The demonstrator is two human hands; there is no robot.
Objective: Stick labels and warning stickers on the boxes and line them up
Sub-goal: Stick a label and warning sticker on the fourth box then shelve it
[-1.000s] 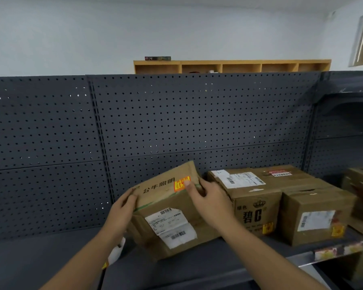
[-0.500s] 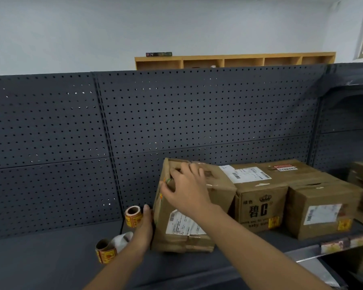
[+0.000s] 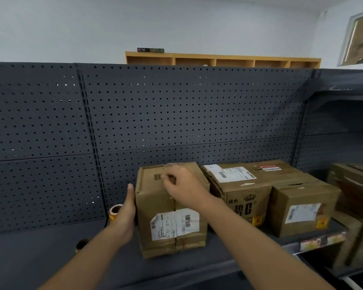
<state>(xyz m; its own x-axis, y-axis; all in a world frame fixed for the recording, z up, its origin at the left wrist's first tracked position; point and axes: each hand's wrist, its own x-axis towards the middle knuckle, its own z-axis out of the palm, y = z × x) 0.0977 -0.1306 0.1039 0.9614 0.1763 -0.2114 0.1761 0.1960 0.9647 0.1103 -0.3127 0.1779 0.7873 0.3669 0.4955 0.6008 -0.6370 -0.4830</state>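
A worn cardboard box (image 3: 172, 237) stands upright on the dark shelf (image 3: 40, 248), a white shipping label on its front. My left hand (image 3: 127, 214) presses flat against its left side. My right hand (image 3: 184, 187) rests on its top with the fingers curled over the far part of the lid. To the right stand a box with printed characters (image 3: 239, 185) and a smaller box (image 3: 304, 208), each with a white label and a yellow warning sticker. A sticker roll (image 3: 114, 211) peeks out behind my left hand; another roll (image 3: 81, 244) lies lower left.
A grey pegboard wall (image 3: 176, 114) backs the shelf. More cardboard boxes (image 3: 352, 189) sit at the far right on a neighbouring shelf. A wooden cubby unit (image 3: 222, 61) shows above the pegboard. The shelf's front edge runs along the bottom.
The box went from tilted in both hands to upright on the shelf, beside the printed box. My left hand now lies flat on its side and my right moved onto its top.
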